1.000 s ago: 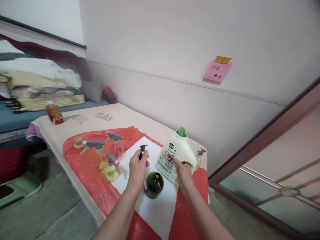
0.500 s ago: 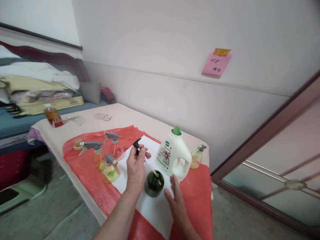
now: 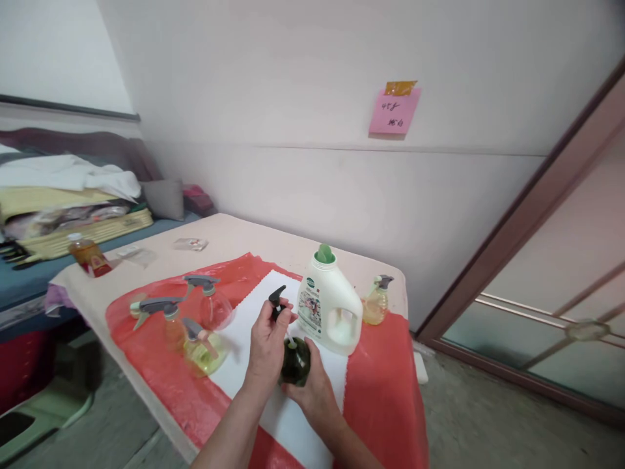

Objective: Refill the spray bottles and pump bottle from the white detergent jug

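At lower centre, the left hand [image 3: 266,339] pinches a black pump head [image 3: 277,301] above the dark green bottle [image 3: 295,361], which the right hand [image 3: 312,387] grips.

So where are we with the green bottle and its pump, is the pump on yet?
Not yet. The left hand holds the black pump head above the dark green bottle, its tube reaching toward the open neck. The right hand steadies the bottle on the white cloth. The white detergent jug stands upright behind, set aside. Left: seating the pump and fastening it; no threads are engaged as far as I can see.
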Available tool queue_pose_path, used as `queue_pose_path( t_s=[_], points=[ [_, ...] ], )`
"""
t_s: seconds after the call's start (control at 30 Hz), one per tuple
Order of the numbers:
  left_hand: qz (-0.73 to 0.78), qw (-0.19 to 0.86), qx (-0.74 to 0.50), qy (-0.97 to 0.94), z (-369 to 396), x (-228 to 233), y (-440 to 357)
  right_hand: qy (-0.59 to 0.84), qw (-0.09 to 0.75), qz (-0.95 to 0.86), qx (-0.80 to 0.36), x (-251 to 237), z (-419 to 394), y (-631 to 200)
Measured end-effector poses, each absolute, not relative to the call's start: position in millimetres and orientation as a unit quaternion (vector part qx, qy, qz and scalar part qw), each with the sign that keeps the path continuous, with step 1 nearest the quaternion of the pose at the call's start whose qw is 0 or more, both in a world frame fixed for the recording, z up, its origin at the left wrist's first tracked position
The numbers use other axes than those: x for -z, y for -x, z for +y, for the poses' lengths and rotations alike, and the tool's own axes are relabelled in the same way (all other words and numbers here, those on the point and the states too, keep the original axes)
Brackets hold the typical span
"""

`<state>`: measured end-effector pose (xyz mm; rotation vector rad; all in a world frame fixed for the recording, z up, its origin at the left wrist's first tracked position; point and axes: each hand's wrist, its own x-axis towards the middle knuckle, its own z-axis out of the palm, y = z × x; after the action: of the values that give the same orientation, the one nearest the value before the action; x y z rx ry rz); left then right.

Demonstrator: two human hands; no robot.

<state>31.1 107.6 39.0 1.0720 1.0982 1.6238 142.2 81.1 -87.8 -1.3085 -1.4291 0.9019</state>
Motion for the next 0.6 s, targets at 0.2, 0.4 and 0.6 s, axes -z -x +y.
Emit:
queue_pose_path(
  t_s=[0.2,0.4,0.6],
  points=[
    [0.432,0.468,-0.640,-0.430,111,-37,-28,0.549,0.483,-0.559,-0.391,44,71,-151],
    [0.384,0.520,-0.676,-0.355,108,-41,-29,0.555,0.484,-0.568,-0.367,20,60,-171],
    [0.402,0.535,-0.658,-0.345,102,-43,-31,0.534,0.483,-0.629,-0.293,11,58,-185]
  ],
)
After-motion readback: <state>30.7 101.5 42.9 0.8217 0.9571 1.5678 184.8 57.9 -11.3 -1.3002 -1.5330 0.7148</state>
